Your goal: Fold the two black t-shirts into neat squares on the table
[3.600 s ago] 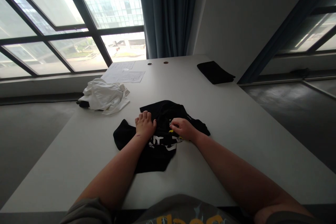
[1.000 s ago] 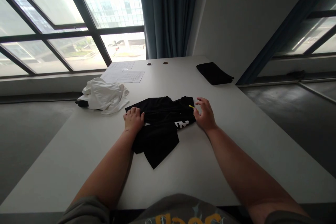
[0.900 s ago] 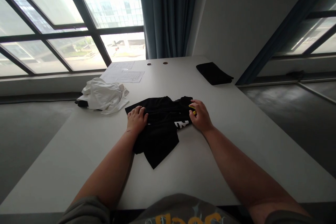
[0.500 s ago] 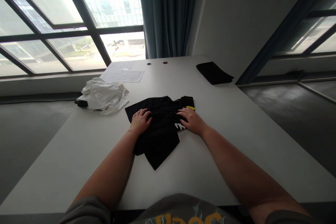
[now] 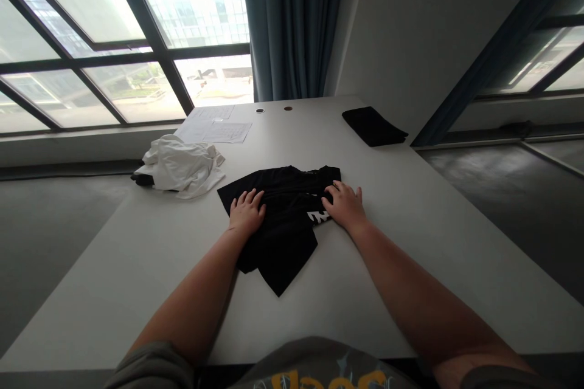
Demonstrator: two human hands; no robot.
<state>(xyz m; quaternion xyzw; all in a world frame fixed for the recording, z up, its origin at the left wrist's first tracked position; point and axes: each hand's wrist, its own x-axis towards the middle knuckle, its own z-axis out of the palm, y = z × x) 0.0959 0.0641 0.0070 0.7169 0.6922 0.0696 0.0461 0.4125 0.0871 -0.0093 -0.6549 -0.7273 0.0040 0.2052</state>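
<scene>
A black T-shirt with a white print near its right side lies partly folded and slightly creased on the white table. My left hand rests flat on its left part, fingers spread and palm down. At the right edge of the shirt, my right hand has its fingers bent onto the cloth, thumb toward the print and little finger sticking out. These fingers seem to pinch the fabric; the fingertips are partly hidden.
A crumpled white garment lies at the left table edge, with something black under it. Printed paper sheets lie at the back left. A folded black cloth sits at the back right. Behind the table hangs a blue curtain.
My right hand has shifted right, its fingers now bent over the shirt's edge where a yellow mark showed. The shirt's right side and lower tip have slid slightly right. My left hand stays flat.
</scene>
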